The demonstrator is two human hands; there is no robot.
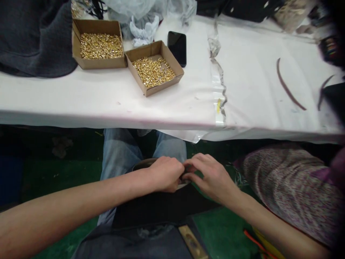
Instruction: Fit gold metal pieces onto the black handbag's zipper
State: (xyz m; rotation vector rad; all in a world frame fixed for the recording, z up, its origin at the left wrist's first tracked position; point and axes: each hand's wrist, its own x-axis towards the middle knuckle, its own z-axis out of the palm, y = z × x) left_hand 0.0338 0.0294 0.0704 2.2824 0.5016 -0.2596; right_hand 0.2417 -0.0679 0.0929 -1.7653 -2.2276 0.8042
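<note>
Grey cloth (121, 246) nearest us, our curled left hand (167, 173) meets our bent-fingered right hand (207, 174) just beyond a black panel (161, 207); grips we cannot tell.

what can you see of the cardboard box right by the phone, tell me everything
The box is a shallow, open-topped tray of brown, cardboard-like material with four low walls. Shiny gold-coloured pieces cover much of its bottom, leaving a bare patch toward the back. It stands upright, turned at an angle, on the white table covering. The phone lies by its right side; one corner meets or nearly meets another box.
</note>
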